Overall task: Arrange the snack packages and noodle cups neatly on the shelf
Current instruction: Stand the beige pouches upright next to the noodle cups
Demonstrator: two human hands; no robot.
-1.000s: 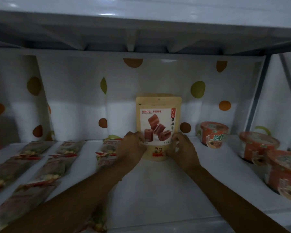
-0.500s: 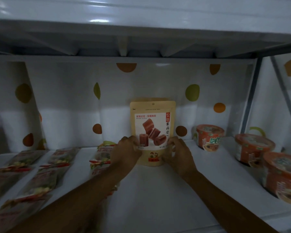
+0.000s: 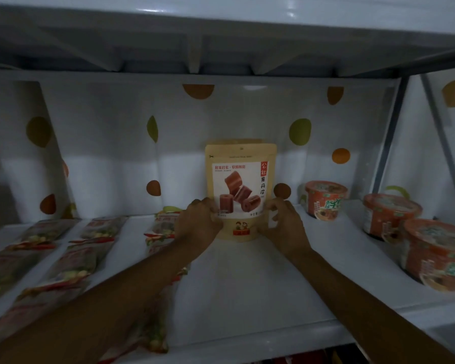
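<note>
Little change since a second ago: pouch (image 3: 241, 179) still upright at mid-shelf (image 3: 247, 285), base on the board, back near the dotted backdrop (image 3: 111, 153). Left hand (image 3: 197, 224) grip pinches its lower left edge and right hand (image 3: 284, 224) its lower right. Step looks like squaring the pouch. Next: release gently so it stands, then line up the noodle cups (image 3: 326, 199).

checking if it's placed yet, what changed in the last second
No clear move. The tan pouch stands upright at the back of the shelf as before, left hand and right hand gripping its lower edges. The noodle cups on the right and flat snack packs on the left lie unchanged; only the view shifted slightly.
</note>
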